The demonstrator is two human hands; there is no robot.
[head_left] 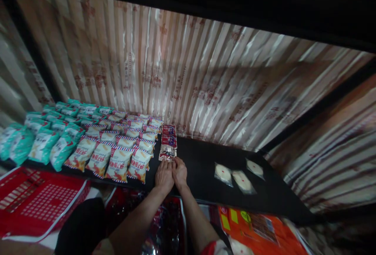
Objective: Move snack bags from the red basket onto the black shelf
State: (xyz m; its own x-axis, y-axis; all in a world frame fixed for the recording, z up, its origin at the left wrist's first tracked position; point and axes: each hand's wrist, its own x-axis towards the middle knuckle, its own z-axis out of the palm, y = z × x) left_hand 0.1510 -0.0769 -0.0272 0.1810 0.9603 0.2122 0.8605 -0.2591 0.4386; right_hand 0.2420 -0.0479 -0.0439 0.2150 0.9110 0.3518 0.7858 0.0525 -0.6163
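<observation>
On the black shelf (202, 157), a short row of small red and silver packets (168, 141) lies front to back. At its near end my left hand (164, 175) and my right hand (179, 172) sit side by side, almost touching. The fingers of both are closed together over the nearest silver packet (167, 153), gripping its near end. My palms hide the part beneath them. Just left of my hands stand rows of cream snack bags (120, 163) with striped edges.
Teal snack bags (44, 145) fill the far left. Three clear packs with pale round contents (223, 173) lie on the right. Below the shelf edge are a red basket (44, 200), a crate with dark shiny packets (167, 223) and an orange package (258, 227). Corrugated printed sheeting (190, 75) backs the shelf.
</observation>
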